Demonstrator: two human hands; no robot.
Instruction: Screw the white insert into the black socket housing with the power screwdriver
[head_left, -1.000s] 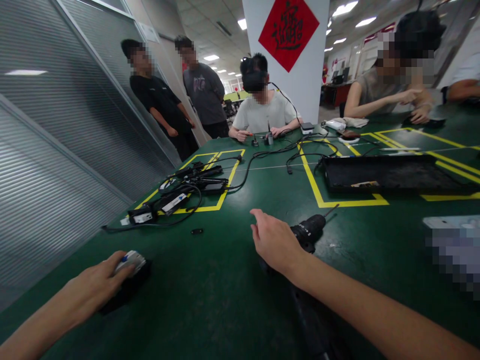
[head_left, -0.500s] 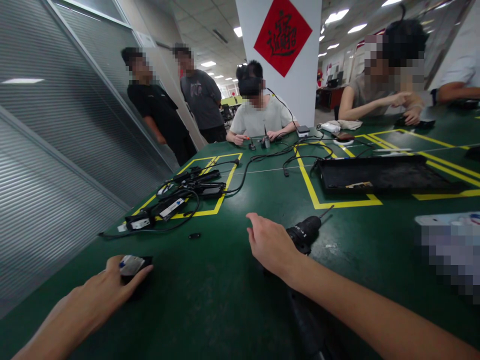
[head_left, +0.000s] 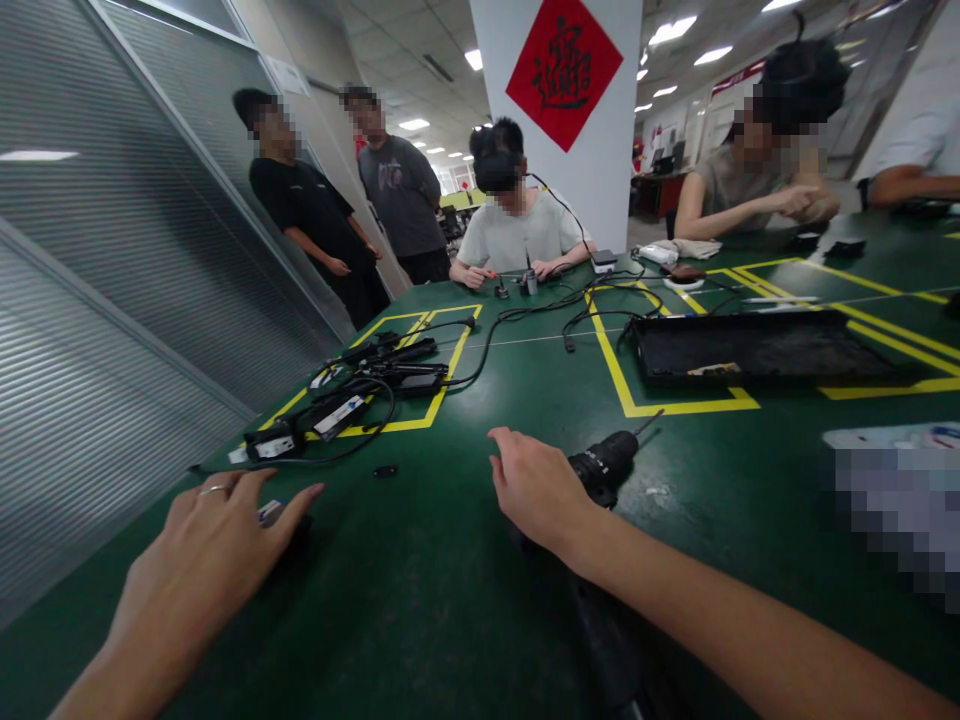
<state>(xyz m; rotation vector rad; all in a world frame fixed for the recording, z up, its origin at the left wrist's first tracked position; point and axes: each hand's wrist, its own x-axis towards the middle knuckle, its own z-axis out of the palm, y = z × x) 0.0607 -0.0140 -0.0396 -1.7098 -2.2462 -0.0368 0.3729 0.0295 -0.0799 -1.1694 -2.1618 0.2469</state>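
A black cordless drill [head_left: 606, 462] with a thin bit lies on its side on the green table [head_left: 442, 560], its bit pointing away to the right. My right hand [head_left: 541, 488] is closed over the rear of the drill's body; its palm side is hidden. At the left, my left hand [head_left: 214, 535] is held over a small black block with a white label [head_left: 271, 513], mostly covered by the hand. The left thumb and fingers are spread apart. Just beyond lies a small black oval piece [head_left: 385, 471].
Black adapters with cables [head_left: 341, 412] are heaped inside yellow tape at the left. A shallow black tray [head_left: 765, 350] lies at the right, near a pixelated pale object [head_left: 892, 500]. Cables [head_left: 525, 312] cross the table. Co-workers sit opposite; two people stand behind at left.
My left hand has moved up and forward over the labelled block, and its fingers have spread off it. My right hand stays on the drill. One standing person's arms have shifted.
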